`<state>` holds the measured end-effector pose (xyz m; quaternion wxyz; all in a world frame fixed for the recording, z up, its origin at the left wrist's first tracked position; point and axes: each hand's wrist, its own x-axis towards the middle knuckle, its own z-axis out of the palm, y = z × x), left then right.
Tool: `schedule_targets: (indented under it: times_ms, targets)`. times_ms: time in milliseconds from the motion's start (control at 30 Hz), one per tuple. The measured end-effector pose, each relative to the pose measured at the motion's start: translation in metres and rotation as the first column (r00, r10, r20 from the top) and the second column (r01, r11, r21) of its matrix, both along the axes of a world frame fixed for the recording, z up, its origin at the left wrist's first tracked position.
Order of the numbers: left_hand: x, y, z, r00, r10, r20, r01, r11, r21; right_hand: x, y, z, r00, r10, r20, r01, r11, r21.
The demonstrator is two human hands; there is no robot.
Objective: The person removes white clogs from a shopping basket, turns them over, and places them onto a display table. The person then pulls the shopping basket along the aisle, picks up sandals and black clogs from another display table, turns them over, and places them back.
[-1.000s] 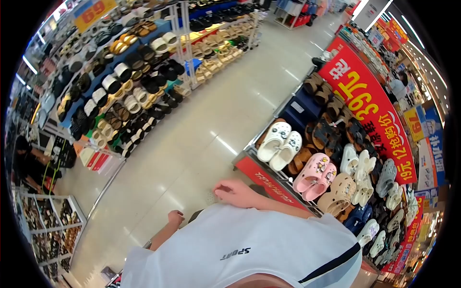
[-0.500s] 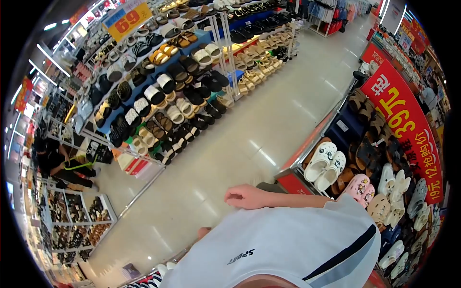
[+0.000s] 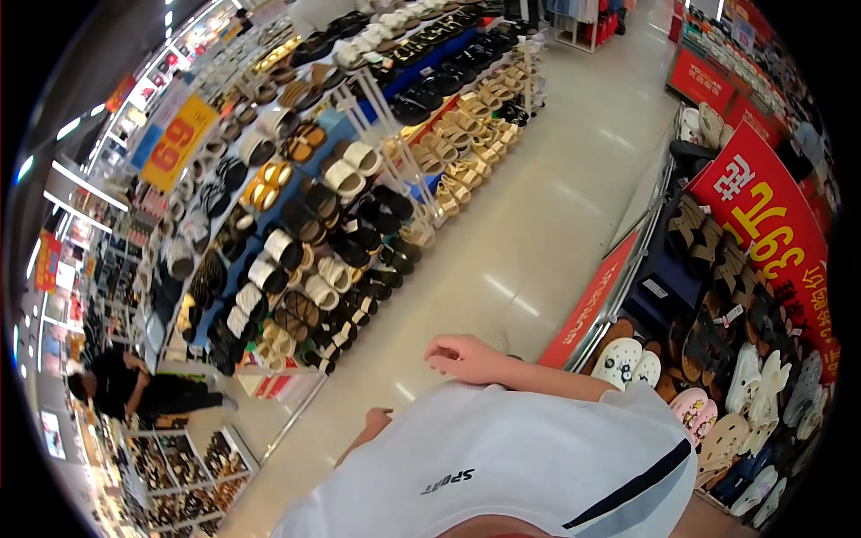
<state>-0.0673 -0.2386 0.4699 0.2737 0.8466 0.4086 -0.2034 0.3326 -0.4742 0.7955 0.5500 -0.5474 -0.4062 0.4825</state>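
Note:
My right hand hangs in front of the white shirt, over the floor. Its fingers are loosely curled, with a gap between them and the thumb; it is open and nothing shows in it. Lower and to the left, my left hand stands out past the shirt's edge, open, small in view and touching nothing visible. Nearest to my right arm is a display of shoes, with white clogs and pink clogs at its near corner.
Long shelves of sandals stand across the aisle floor. A red sign rises over the shoe display at right. A person in black is at the far left, above a white shoe rack. A yellow price sign hangs upper left.
The view has shifted over the aisle, and the near shoe display now sits further right. More of the person in black shows. Both hands stay low in front of the shirt.

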Motion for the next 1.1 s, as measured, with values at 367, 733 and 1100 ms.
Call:
schedule_targets:
  times_ms: [367,733,1100]
  targets:
    - [0.306,0.136,0.086,0.969,-0.167,-0.183,0.158,0.985,-0.067,0.131,0.032,-0.022,0.938,-0.345,0.048,0.347,0.936,-0.062]
    - [0.52,0.308,-0.031,0.899,-0.438,0.022,0.439,0.896,-0.064,0.262,0.114,-0.019,0.682,-0.691,0.24,0.73,0.66,-0.178]
    - [0.711,0.312,0.043,0.732,-0.676,0.089,0.681,0.73,-0.053,0.342,0.164,-0.022,0.524,-0.798,0.297,0.851,0.496,-0.17]
